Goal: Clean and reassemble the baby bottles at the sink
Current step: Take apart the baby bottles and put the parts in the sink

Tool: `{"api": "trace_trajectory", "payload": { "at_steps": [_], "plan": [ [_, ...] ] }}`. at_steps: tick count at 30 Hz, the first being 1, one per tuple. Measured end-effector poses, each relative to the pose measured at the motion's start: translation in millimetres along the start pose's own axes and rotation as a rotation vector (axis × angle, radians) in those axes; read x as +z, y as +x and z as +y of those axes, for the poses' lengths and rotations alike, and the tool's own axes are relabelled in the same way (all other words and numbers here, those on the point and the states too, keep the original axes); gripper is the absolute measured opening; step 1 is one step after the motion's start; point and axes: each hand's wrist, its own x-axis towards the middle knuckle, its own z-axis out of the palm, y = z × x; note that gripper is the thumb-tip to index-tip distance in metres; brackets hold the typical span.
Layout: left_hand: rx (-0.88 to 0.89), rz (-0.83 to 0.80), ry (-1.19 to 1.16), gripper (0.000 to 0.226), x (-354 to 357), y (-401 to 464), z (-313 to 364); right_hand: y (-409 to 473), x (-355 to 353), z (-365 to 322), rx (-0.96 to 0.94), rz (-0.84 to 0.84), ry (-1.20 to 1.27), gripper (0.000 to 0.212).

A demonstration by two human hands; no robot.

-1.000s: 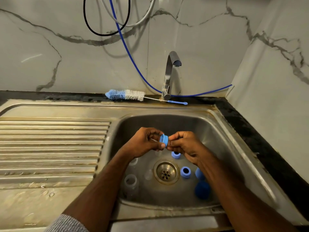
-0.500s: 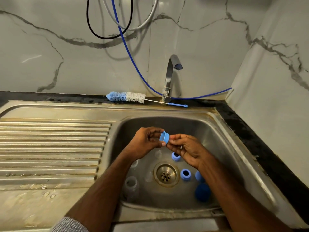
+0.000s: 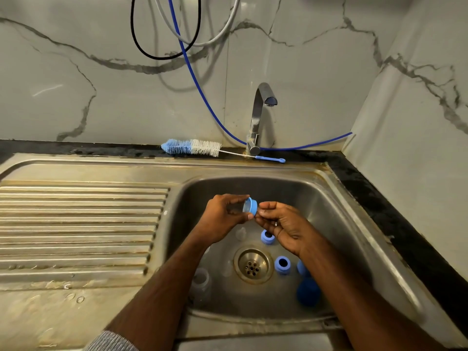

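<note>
Blue collar (image 3: pixel 251 206) stays pinched in left hand (image 3: pixel 222 217); right hand (image 3: pixel 283 224) has loosened.

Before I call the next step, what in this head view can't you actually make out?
- Blue ring: the left hand and right hand cover much of it; whether a teat sits inside is unclear.
- Clear bottle: left forearm hides part.
- Blue cap: right forearm covers its right side.
- Clear teats on the sink floor: too faint to count.
</note>
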Motion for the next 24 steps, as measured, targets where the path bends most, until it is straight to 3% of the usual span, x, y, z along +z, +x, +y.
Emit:
{"api": "trace_trajectory", "payload": {
  "at_steps": [5, 11, 15, 20, 22, 24],
  "plan": [
    [-0.008, -0.011, -0.008, 0.052, 0, 0, -1, 0, -1, 3, -0.034, 0.01, -0.077, 0.014],
    [-0.099, -0.005, -0.196, 0.031, -2, 0, -1, -2, 1, 0, -0.036, 0.001, -0.171, 0.017],
    [-0.086, -0.023, -0.144, 0.029, 0, -1, -2, -9, 2, -2, -0.055, -0.078, -0.207, 0.026],
    [-0.089, 0.007, 0.078, 0.031, -3, 0, -4, -9, -7, -6, -0.138, 0.004, -0.216, 0.033],
    [-0.098, 0.072, 0.187, 0.031, -5, 1, -6, -8, -17, -9, -0.191, 0.052, -0.375, 0.034],
    [-0.111, 0.102, 0.195, 0.032, -5, 1, -6, -9, -34, -9, -0.24, 0.034, -0.747, 0.04]
  ]
}}
